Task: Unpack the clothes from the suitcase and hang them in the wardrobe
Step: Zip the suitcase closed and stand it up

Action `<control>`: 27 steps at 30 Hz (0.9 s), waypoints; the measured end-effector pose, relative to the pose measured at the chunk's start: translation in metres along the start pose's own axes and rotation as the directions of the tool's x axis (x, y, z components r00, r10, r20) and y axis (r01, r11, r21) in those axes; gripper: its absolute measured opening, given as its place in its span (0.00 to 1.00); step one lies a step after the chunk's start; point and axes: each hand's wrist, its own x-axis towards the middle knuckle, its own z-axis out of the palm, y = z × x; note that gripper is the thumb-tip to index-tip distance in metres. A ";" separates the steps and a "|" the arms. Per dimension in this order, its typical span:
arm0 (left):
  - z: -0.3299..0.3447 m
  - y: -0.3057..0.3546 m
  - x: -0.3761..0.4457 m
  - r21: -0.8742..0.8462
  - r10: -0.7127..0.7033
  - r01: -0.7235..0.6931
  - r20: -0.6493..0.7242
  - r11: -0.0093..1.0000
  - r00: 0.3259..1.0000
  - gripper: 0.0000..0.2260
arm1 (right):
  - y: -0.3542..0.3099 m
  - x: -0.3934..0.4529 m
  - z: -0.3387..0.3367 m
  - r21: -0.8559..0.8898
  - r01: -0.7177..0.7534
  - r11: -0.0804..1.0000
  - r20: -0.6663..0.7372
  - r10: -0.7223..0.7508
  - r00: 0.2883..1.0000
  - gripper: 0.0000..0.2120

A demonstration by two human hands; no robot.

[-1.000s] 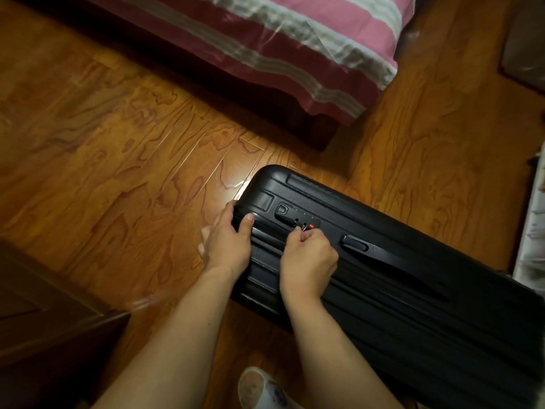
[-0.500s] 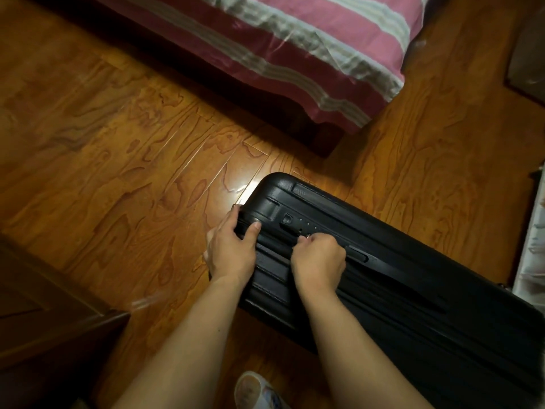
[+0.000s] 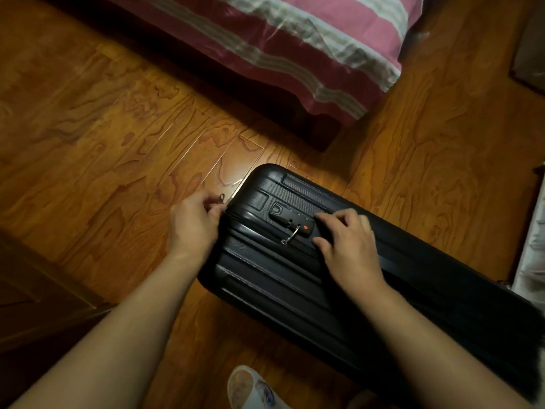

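A: Suitcase is lying under both hands on the floor, and as far as I am seeing, it is closed. No clothes are showing anywhere, and I am not seeing the wardrobe itself.

B: So nothing is unpacked?

A: I am judging we are at the very first step, the opening. The left hand is sitting at the near corner of the case, fingers curled and pinching a small metal zipper pull just beyond its fingertips. The right hand is resting on top of the shell with fingers bent but holding nothing, pressing down just right of the combination lock. A second zipper pull is hanging from that lock, between the two hands.

B: How much is remaining?

A: I am reckoning nearly all of it: running the zip round, lifting the lid, taking garments out, hanging them. I cannot tell how far the zip is open along the edge.

B: Anything around you?

A: Beyond the hands a bed with striped bedding is standing; a slipper is showing below them.
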 end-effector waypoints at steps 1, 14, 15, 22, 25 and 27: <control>0.001 0.001 0.003 -0.025 -0.048 0.047 -0.026 0.999 0.999 0.07 | 0.003 0.003 -0.002 0.009 0.037 0.999 0.040 -0.038 0.999 0.23; 0.003 0.016 -0.024 -0.539 -0.540 0.509 0.115 0.671 0.834 0.06 | 0.021 0.004 -0.016 -0.047 0.224 0.973 0.245 -0.206 0.947 0.30; 0.002 0.021 -0.025 -0.654 -0.602 0.576 0.223 0.490 0.766 0.06 | 0.021 0.002 -0.015 -0.056 0.236 0.970 0.237 -0.217 0.947 0.31; 0.000 0.009 -0.052 -0.064 -0.127 0.121 -0.102 0.991 0.987 0.04 | 0.043 -0.006 -0.019 -0.023 0.238 0.971 0.212 -0.228 0.950 0.29; 0.006 0.005 -0.067 0.269 0.212 -0.191 -0.052 0.944 0.976 0.03 | 0.044 -0.008 -0.016 -0.028 0.264 0.964 0.201 -0.253 0.946 0.24; 0.016 0.011 -0.081 0.282 0.285 -0.265 -0.033 0.922 0.958 0.06 | 0.044 -0.008 -0.013 -0.026 0.278 0.960 0.184 -0.269 0.945 0.21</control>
